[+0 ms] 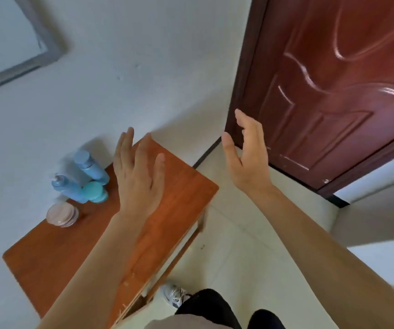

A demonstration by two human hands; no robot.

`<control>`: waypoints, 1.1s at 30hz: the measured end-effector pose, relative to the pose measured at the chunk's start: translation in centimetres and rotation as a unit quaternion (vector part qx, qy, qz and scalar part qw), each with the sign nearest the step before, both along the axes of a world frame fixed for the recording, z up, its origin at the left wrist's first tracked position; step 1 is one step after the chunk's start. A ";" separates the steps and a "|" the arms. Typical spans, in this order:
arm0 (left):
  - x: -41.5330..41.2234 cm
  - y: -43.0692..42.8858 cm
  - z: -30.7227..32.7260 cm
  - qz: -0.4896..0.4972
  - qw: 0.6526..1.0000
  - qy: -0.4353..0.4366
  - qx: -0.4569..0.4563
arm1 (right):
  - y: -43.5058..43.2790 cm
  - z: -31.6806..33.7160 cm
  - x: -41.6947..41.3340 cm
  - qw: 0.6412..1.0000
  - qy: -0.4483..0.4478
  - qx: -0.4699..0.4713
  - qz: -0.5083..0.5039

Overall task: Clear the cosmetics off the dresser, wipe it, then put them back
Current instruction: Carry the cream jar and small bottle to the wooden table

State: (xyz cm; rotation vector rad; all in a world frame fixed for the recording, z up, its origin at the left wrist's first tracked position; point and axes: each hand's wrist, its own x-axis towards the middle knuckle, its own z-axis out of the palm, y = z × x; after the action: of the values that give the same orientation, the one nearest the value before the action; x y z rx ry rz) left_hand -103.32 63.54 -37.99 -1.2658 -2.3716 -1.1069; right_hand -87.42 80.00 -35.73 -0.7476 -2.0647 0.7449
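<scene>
**Fingers [126, 143] stretching straight, gripping nothing**

Both hands are hovering empty with fingers extended. The left hand [139, 179] is hanging over the wooden dresser [56, 262]; the right hand [248, 160] is floating beside it, above the floor. Farther back, the cosmetics are standing along the dresser's wall edge: a pink jar [60, 214], a teal jar [95, 191], a blue pump bottle [69, 188] and a taller blue bottle [91, 167].

dresser [48, 269] against the wall [143, 67], four items bunched at its wall edge
dresser at 8 o'clock, door [333, 91] at 2; from the jar [96, 191]: tall bottle [90, 166] at 12, pump bottle [69, 187] at 9, round compact [60, 213] at 8.
</scene>
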 end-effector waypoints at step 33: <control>86.4 46.3 7.2 -0.651 0.757 0.047 0.040 | 15.1 3.6 91.1 0.765 -0.122 0.103 -0.624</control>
State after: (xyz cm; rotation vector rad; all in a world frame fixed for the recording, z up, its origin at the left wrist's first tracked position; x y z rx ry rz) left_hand -16.94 109.85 -30.77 -2.9181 -1.0479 -1.2599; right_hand 3.70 95.05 -32.15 -1.8294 -1.3013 -0.3603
